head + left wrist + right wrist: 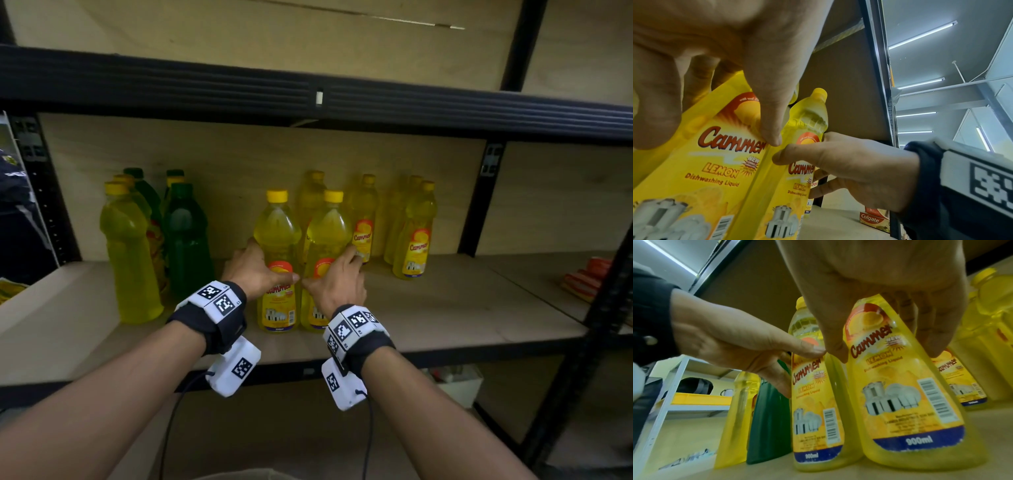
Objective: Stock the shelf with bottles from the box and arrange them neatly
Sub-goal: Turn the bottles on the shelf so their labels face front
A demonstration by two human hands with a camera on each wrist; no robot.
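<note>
Two yellow lemon dishwashing-liquid bottles stand side by side near the front of the wooden shelf board [445, 308]. My left hand [253, 270] grips the left bottle [277, 240] at its waist, thumb on the label, fingers round the far side. My right hand [339, 281] grips the right bottle [327, 236] the same way. In the left wrist view my left hand [735, 48] wraps the left bottle [715, 170] and the right hand [855, 170] holds its neighbour [807, 123]. In the right wrist view both bottles' [904, 394] bases sit on the board. The box is out of view.
Yellow [132, 260] and green bottles [186, 240] stand grouped at the left. More yellow bottles stand behind [363, 219] and to the right [412, 236]. A black shelf beam [308, 92] runs overhead. Orange packets [585, 277] lie far right beyond a black upright [589, 329].
</note>
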